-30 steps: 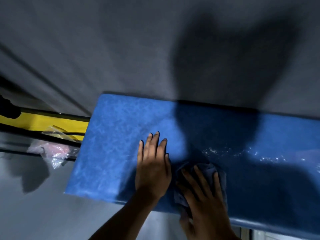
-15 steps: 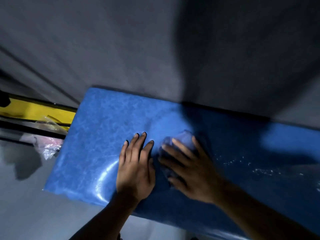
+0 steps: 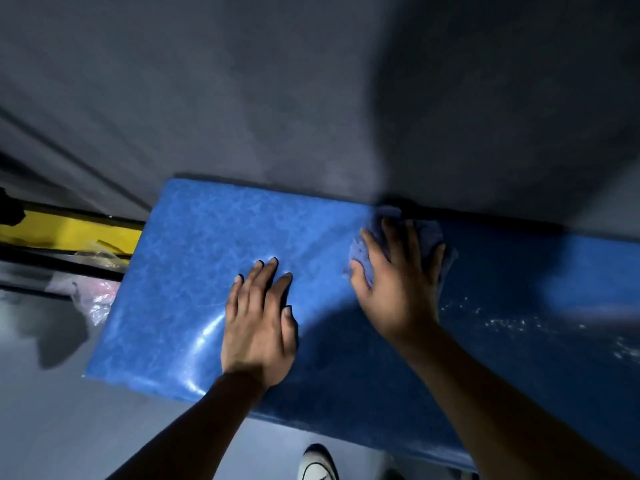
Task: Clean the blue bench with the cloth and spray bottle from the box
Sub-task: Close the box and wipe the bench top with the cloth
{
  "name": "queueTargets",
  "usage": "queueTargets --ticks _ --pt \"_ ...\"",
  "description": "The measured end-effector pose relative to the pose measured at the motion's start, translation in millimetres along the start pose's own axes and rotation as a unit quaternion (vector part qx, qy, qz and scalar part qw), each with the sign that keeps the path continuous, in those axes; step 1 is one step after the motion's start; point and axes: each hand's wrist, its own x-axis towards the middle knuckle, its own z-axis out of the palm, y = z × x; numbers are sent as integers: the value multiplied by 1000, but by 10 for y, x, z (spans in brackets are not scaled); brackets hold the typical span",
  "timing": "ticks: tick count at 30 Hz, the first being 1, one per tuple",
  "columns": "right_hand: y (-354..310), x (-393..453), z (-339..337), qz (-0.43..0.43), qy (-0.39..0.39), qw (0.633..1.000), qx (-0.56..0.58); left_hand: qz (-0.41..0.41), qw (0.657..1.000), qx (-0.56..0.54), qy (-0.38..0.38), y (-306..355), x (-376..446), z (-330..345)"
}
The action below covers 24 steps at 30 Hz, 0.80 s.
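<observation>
Right hand [image 3: 398,282], fingers spread flat, presses the cloth [image 3: 429,233] against the blue bench [image 3: 194,244] at its far edge (by the wall); left hand [image 3: 258,323] rests flat alongside.

Right hand [image 3: 398,282] hides most of the cloth [image 3: 431,233].
</observation>
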Motion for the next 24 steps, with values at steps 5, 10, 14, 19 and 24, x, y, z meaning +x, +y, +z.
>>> queueTargets --ticks 5,10,14,19,24 --pt "86 -643 -173 33 -16 999 26 -10 1000 3 -12 35 -3 -47" --pt "274 -1358 -314 -13 -9 1000 2 -21 999 -3 -34 78 -13 -100" --pt "522 -1657 -380 -94 -24 995 5 -33 998 -47 -37 284 -81 -120" --pt "864 -1761 -461 -194 -55 979 -15 70 992 -88 -62 1108 -255 49" --pt "1054 -1606 -503 -253 -88 963 -25 65 993 -62 -77 1444 -298 146"
